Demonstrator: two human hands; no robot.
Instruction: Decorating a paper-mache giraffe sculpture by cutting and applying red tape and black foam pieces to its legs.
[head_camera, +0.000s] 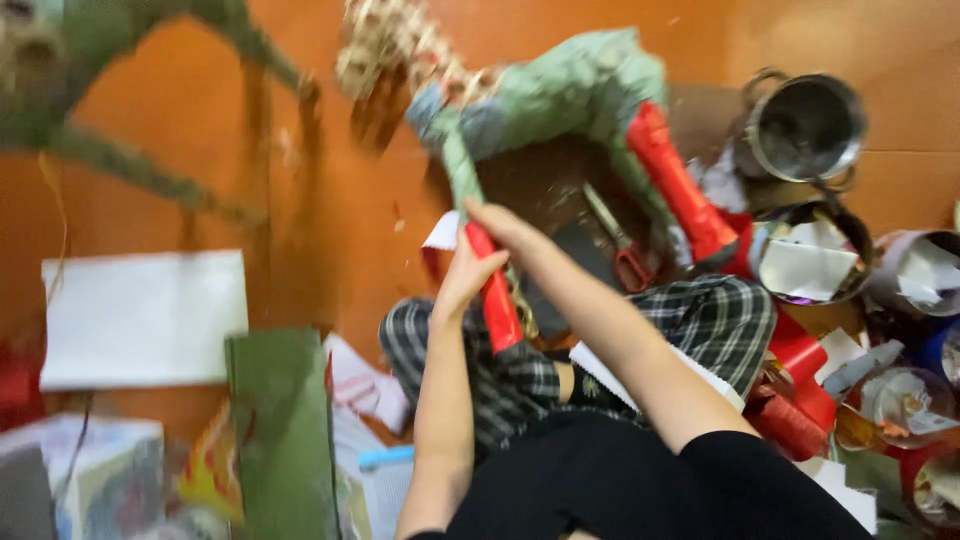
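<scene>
The red cylinder sits at scene centre, above the lap in checked trousers. The left hand is wrapped around it. The right hand touches its upper end; its grip cannot be determined. Beyond lies a green papier-mâché figure with a red leg. Far right stands a steel pot. White paper lies left on the orange floor.
</scene>
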